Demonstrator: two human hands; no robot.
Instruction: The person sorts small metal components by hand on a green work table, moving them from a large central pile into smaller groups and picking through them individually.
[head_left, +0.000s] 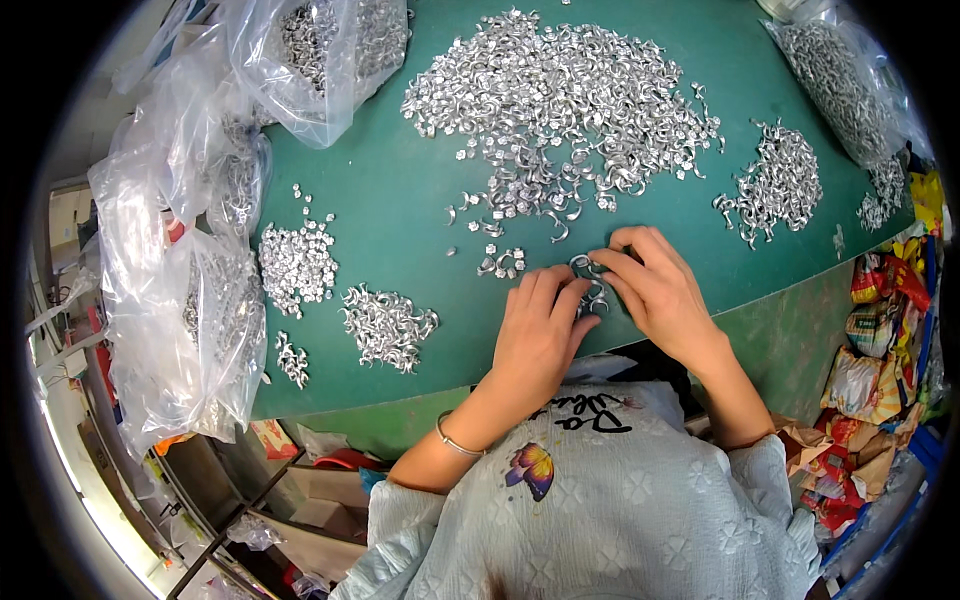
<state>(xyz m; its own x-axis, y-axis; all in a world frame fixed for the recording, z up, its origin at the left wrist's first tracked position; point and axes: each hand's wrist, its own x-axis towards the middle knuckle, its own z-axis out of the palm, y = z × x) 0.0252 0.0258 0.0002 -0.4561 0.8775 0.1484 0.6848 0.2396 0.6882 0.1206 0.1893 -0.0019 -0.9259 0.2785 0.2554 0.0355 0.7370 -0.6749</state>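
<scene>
Left hand [540, 325]: near edge of the green bench [400, 220], fingers curled down, tips closed on small silver metal pieces [590, 290] shared with the other hand.
Right hand [655, 290]: just right of the left, fingertips pinched shut on the same curved metal pieces; thumb and forefinger meet over them.
Held pieces: between the two hands, at the fingertips, touching both; a few hooked bits clumped, so long axis hard to tell.
Which hand nearer: both on it; right hand covers the top, left comes in from below-left.
Big pile [560, 100]: loose silver pieces, far of the hands, centre of bench.
Small cluster [503, 262]: just far-left of the left fingertips, nearest loose stock.
Right pile [775, 180]: far-right, apart from the hands.
Left piles [298, 262]: sorted heaps, well left.
Bags [190, 300]: clear plastic, filled with the same parts, left edge.
Bracelet [452, 440]: on left wrist.
</scene>
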